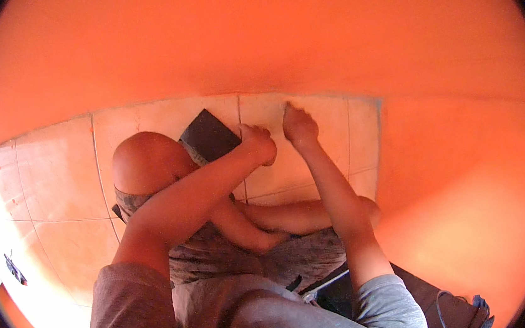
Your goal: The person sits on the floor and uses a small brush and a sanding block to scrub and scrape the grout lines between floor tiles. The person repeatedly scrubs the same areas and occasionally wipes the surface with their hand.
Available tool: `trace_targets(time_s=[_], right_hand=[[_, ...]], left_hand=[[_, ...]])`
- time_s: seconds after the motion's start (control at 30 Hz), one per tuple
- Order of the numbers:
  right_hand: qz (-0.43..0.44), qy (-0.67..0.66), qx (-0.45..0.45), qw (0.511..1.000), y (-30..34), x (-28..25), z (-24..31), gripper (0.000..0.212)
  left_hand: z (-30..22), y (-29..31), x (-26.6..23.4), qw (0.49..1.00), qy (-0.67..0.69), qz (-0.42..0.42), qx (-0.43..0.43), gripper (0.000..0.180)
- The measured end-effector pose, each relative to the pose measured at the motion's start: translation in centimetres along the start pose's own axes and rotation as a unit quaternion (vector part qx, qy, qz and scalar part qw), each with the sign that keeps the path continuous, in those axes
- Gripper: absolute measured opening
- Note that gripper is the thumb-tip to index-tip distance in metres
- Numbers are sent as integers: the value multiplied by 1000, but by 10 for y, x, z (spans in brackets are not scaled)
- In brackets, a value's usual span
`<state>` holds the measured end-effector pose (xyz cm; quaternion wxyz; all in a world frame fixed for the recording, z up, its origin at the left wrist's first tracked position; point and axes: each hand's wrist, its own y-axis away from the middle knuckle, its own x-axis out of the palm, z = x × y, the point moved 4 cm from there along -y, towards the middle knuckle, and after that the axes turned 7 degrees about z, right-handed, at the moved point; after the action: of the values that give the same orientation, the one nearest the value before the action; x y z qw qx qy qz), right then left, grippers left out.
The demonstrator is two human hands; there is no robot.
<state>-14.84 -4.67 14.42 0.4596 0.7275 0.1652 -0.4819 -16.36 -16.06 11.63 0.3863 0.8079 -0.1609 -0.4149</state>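
Note:
My left hand [259,144] is held over the tiled floor with its fingers curled in. Just left of it lies a dark, flat, square-edged object [211,136], with a lighter strip along its near side; I cannot tell its kind. The hand is close to that object's right corner, and whether they touch is unclear. To the right, my right hand [300,124] is closed near the foot of the orange wall. A small dark tip shows at its fingers, too small to name. What either hand holds, if anything, is hidden.
The orange wall [263,37] rises right behind the pale floor tiles [62,183] and turns a corner at the right. My bent knee [148,159] stands up at the left, and my other leg lies folded across. A dark bag-like thing with a cord [440,302] is at the lower right.

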Motion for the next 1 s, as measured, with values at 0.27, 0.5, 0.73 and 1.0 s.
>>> trace_targets(time_s=[0.27,0.5,0.73,1.0], right_hand=[[28,-3,19,999,-9,-7,4,39],[5,-34,-13,999,-19,8,25,35],[-28,-61,-14,998,-13,1,32,35],[6,-62,41,997,-5,4,27,39]], left_hand=[[4,18,-4,1000,-8,-6,11,45],[20,-9,15,1000,13,13,-12,48],[25,-4,6,999,28,-14,-11,46],[15,7,3,1000,-1,-18,-14,47]])
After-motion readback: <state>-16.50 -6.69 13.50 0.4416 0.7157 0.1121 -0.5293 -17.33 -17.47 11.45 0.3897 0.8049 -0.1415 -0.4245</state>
